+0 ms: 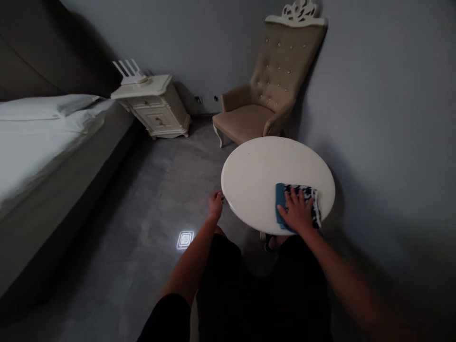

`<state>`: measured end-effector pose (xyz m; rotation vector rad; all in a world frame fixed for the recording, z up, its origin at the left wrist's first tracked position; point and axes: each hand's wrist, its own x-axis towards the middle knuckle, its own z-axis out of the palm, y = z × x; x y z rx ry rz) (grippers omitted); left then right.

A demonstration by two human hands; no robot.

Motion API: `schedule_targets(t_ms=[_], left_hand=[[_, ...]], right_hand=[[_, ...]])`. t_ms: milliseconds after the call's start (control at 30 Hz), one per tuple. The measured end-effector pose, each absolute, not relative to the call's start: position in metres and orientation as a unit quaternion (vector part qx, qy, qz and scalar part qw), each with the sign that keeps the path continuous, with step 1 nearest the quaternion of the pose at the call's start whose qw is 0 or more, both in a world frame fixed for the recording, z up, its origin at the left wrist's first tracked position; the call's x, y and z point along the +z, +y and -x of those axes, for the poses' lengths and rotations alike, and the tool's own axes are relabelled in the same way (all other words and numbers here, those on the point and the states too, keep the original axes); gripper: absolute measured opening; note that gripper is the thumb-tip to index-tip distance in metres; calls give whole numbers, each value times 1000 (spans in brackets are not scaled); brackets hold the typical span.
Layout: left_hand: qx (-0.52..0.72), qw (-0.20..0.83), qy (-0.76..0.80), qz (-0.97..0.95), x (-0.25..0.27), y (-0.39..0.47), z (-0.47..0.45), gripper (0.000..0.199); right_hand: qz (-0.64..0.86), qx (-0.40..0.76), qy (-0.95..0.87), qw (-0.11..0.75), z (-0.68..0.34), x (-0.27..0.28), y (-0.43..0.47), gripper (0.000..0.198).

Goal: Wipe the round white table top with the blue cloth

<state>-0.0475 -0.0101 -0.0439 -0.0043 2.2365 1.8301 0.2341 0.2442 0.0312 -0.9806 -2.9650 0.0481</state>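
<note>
A folded cloth [280, 207], plain teal on its left side and black-and-white patterned on the rest, lies on the round white table [256, 175] near its front right edge. My right hand [298, 209] rests flat on top of the cloth with fingers spread, covering part of the pattern. Beside the table's left edge, my left hand [215, 205] is closed with its fingers curled in. Whether it touches the rim, or has anything inside, is hidden.
Behind the table stands a tan tufted armchair [245, 121] with a carved white crest. A white nightstand [156, 111] carries a white router [132, 76]. The bed [39, 142] fills the left side. A grey wall [388, 118] is close on the right. A bright light patch [185, 240] shows on the floor.
</note>
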Motion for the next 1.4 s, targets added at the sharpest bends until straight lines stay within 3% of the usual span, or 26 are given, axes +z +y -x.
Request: schedule_targets(t_ms=[233, 467, 767, 1000, 1167, 1267, 1400], left_hand=[[626, 87, 772, 64, -50, -62, 5, 36], [523, 70, 849, 30, -58, -136, -52, 37], [319, 106, 936, -105, -69, -159, -46, 39], [187, 127, 958, -176, -80, -139, -45, 38], [143, 146, 959, -196, -82, -132, -45, 37], [133, 145, 959, -205, -81, -129, -49, 37], [130, 142, 959, -209, -82, -129, -53, 36]], right_hand=[[134, 161, -976, 57, -145, 33, 97, 82], [79, 216, -971, 59, -84, 38, 54, 78], [154, 177, -970, 65, -168, 36, 135, 80], [328, 48, -943, 32, -279, 31, 280, 77], [425, 41, -904, 28, -324, 24, 378, 77], [447, 42, -893, 27, -326, 23, 381, 77], [412, 11, -911, 30, -310, 25, 313, 76]])
